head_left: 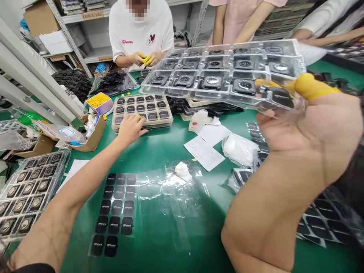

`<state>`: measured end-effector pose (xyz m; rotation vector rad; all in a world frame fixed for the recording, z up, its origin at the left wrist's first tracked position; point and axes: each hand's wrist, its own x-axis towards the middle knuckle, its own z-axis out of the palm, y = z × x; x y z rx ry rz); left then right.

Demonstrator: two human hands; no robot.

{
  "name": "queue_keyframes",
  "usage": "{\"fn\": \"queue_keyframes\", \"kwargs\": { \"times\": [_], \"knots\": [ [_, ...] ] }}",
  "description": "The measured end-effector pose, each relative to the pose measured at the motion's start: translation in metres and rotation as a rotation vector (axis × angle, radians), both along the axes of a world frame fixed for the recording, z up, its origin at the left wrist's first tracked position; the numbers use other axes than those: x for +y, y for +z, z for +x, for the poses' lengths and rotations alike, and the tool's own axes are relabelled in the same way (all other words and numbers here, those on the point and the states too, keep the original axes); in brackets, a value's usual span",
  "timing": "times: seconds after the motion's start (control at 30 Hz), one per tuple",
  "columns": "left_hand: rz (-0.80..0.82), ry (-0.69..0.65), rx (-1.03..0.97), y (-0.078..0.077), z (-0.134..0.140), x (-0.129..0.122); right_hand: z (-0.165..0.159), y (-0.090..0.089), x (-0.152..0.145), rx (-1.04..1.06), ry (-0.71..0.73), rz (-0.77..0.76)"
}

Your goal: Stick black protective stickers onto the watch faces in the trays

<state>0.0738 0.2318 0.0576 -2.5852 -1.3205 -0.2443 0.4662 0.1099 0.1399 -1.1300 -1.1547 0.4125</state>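
My right hand (318, 117) is raised at the right and grips the end of a clear plastic tray (193, 93), with a yellow finger cot on its thumb. Rows of dark smartwatch bodies (184, 80) sit in that tray's compartments, which tilts over the table. My left hand (130, 127) lies with fingers spread on the near edge of a stacked tray (159, 123) that holds black square pieces (152, 115). A yellow cot shows on one of its fingertips. Below, a clear sheet carries rows of dark labels (114, 225).
A tray of watches (27, 188) lies at the left. Beside the stack are a box of yellow finger cots (99, 100) and a small carton (95, 134). Papers (206, 153), a white cloth (182, 171) and a wrapped bundle (239, 149) lie mid-table. Co-workers (140, 34) are across the table.
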Motion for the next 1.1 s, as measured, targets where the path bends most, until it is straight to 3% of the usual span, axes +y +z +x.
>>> {"fn": "queue_keyframes", "kwargs": {
  "times": [0.13,0.33,0.43,0.5,0.6,0.67,0.77,0.97,1.1],
  "knots": [
    [0.022,0.073,-0.019,-0.019,0.002,-0.010,0.007,-0.002,-0.001,0.183,0.187,-0.019],
    [0.030,0.217,-0.071,-0.018,0.016,-0.004,-0.020,0.018,-0.014,0.388,0.248,-0.062],
    [0.020,0.292,-0.094,-0.017,0.019,-0.031,-0.051,0.026,-0.028,0.549,0.204,-0.136],
    [-0.014,0.284,-0.088,-0.019,0.013,-0.069,-0.070,0.023,-0.039,0.605,0.178,-0.185],
    [-0.138,0.147,-0.052,-0.027,0.005,-0.146,-0.091,0.002,-0.058,0.642,0.172,-0.270],
    [-0.275,-0.049,-0.051,-0.034,0.007,-0.193,-0.101,-0.020,-0.069,0.655,0.178,-0.330],
    [-0.465,-0.192,-0.053,-0.045,0.021,-0.240,-0.114,-0.060,-0.080,0.590,0.219,-0.412],
    [-0.450,-0.221,-0.151,-0.057,0.040,-0.274,-0.145,-0.131,-0.068,0.467,0.261,-0.549],
    [-0.400,-0.245,-0.207,-0.046,0.020,-0.289,-0.157,-0.154,-0.049,0.336,0.265,-0.649]
  ]
}}
